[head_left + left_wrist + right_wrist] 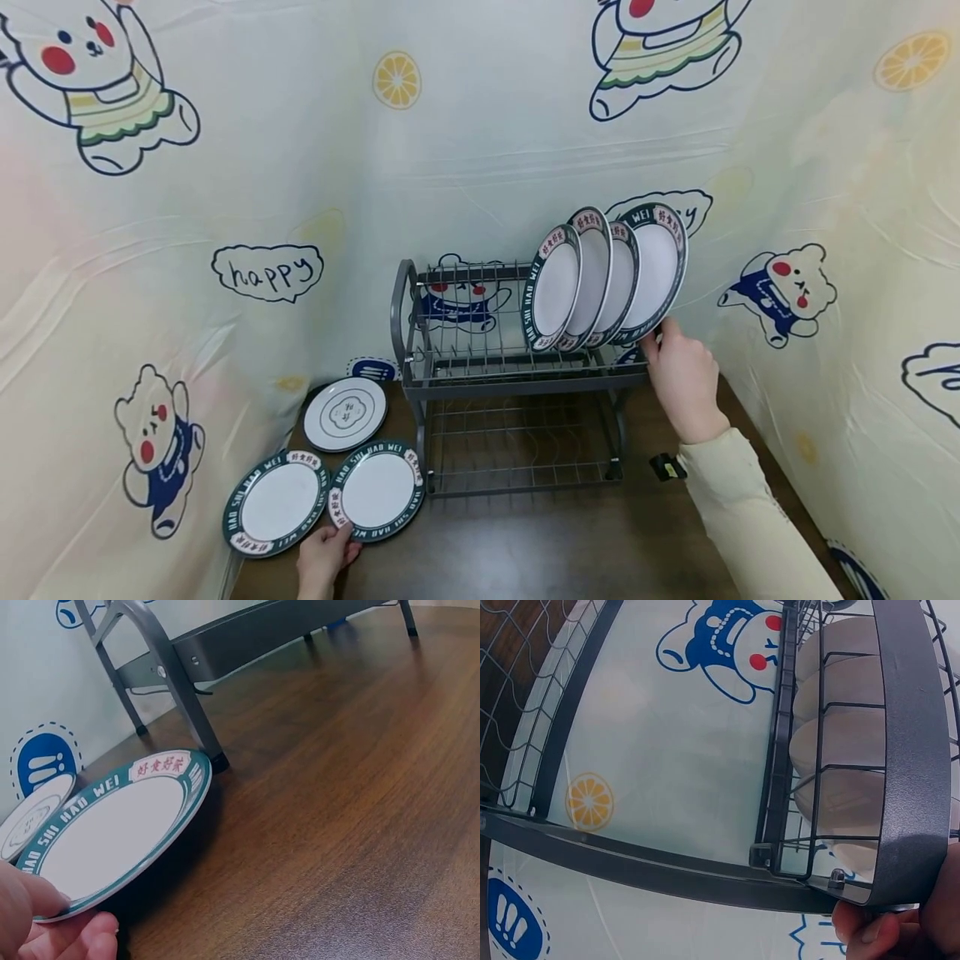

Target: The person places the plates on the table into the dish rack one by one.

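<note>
My left hand (324,557) pinches the near rim of a green-rimmed plate (377,492), thumb on top and fingers beneath. The plate (120,836) tilts in the left wrist view, with a shadow under its near edge. Another green-rimmed plate (276,504) lies to its left, and a white plate with a cloud-shaped print (345,414) lies behind. My right hand (682,375) grips the right front corner of the grey dish rack (517,385), its curled fingers (874,937) showing below the frame. Beside it leans the rightmost upright plate (652,275); whether the hand touches it is unclear.
Several green-rimmed plates (553,287) stand in the right half of the rack's upper tier. The lower wire tier (517,446) sits on the brown table (525,542). A printed cloth (480,100) surrounds the table. A small black object (666,467) sits at the right wrist.
</note>
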`<state>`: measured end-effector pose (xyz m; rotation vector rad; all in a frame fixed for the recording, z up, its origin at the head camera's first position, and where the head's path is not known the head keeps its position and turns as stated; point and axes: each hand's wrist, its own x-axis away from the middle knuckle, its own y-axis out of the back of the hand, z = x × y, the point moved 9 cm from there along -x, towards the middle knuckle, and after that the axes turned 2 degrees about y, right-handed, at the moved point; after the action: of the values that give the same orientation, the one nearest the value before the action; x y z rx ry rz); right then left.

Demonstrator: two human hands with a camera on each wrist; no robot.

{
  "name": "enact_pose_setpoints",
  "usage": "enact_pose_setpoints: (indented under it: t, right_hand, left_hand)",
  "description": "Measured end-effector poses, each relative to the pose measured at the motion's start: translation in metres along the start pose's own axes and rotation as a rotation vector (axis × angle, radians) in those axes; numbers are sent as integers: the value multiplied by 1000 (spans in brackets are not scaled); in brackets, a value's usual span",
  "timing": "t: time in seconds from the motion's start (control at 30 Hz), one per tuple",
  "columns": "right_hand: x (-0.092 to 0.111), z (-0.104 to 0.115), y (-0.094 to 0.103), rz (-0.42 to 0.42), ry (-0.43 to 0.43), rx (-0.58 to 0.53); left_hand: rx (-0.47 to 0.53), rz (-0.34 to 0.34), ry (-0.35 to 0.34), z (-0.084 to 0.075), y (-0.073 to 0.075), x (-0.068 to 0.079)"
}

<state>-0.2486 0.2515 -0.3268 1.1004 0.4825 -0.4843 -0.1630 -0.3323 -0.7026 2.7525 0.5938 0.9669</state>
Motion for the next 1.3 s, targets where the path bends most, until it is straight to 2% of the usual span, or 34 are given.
enact_pose_setpoints:
  t: [0.3,0.53,0.77,1.03,1.3]
  right_hand:
    - [0,-1,-1,2,-4,-3]
    - [0,-1,-1,-5,-4,-7]
    - [2,-1,0,6,-10,-9]
    - [2,-1,0,7,-17,-9]
    - [1,-1,0,6,-24,-6]
  left_hand:
    - [67,17,-77,-9,3,5]
    - [67,-22,-116,-13,7,8]
    - [83,-11,-169,-22,9,16]
    - [48,-38,-187,-25,14,19]
    - [40,-32,-190,-31,17,25]
